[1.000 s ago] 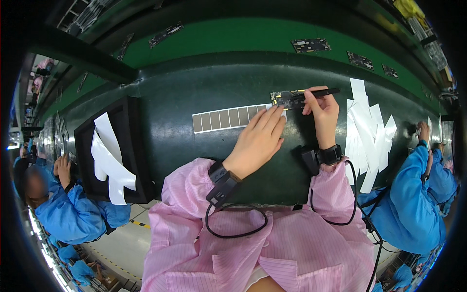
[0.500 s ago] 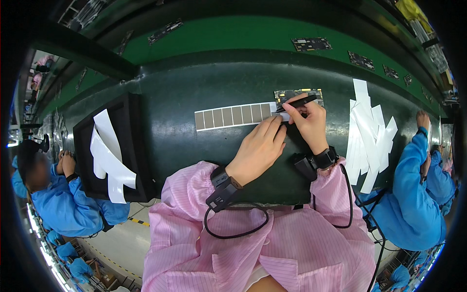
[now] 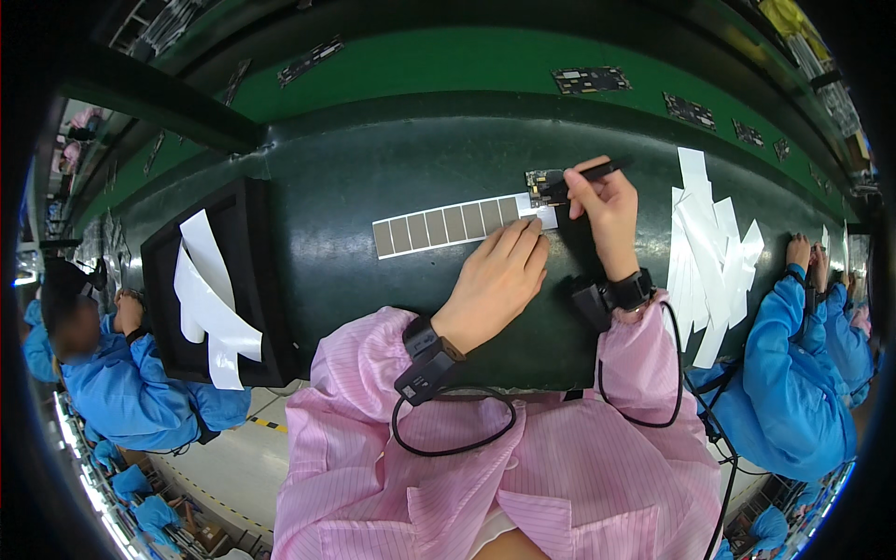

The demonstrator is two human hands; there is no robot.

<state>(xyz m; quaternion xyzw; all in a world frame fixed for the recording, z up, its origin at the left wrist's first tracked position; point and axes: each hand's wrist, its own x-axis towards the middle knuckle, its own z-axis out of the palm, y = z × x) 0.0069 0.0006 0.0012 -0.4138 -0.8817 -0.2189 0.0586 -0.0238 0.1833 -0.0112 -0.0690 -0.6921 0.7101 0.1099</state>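
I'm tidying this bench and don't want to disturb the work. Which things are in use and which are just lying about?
In use:
- strip of grey squares, under the left hand
- small circuit board at the strip's right end
- dark pen-like tool in the right hand

Lying about:
- pile of white strips to the right
- black tray with white strips, to the left
- boards on the green belt

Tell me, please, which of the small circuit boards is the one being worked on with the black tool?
The board at the strip's right end, on the dark bench beneath the right hand; the others lie untouched on the green belt beyond.
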